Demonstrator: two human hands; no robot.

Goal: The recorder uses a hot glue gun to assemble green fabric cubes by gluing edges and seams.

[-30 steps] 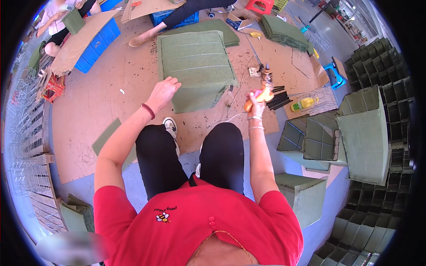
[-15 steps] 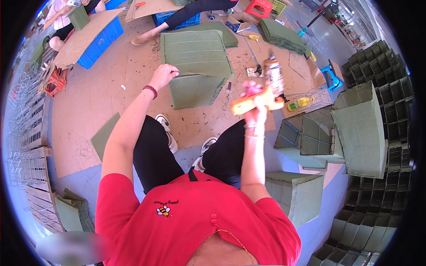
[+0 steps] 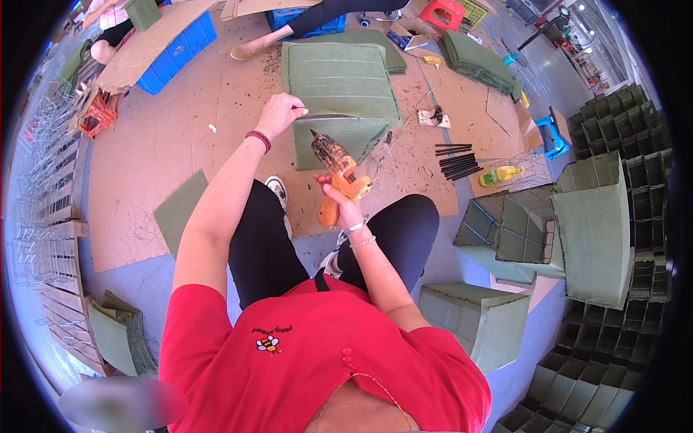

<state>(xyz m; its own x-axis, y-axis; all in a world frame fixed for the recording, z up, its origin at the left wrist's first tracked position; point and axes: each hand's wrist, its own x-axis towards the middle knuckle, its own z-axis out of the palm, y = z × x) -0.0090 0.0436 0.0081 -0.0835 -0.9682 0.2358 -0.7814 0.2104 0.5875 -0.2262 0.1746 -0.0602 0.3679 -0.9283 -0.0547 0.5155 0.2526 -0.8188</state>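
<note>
At the bottom centre of the frame is a red shirt (image 3: 317, 346). The right forearm slants up and leftward from a bent elbow, and the right hand (image 3: 346, 208) is wrapped around the handle of an orange glue gun (image 3: 354, 186) just above the middle of the frame. Its blackened nozzle points up and left, overlapping the front of a green box (image 3: 338, 76); contact cannot be told. The left arm reaches up, only slightly bent, with the wrist turned inward; the left hand (image 3: 278, 117) pinches the box's front top edge at its left end, beside a narrow dark gap. This box sits at upper centre on a cardboard sheet (image 3: 180, 173). Right of centre lie black sticks (image 3: 459, 166), with a yellow bottle (image 3: 500, 175) beside them. Farther up are a white power strip (image 3: 433, 119), stacked green sheets (image 3: 473, 61) and a red stool (image 3: 442, 13).
</note>
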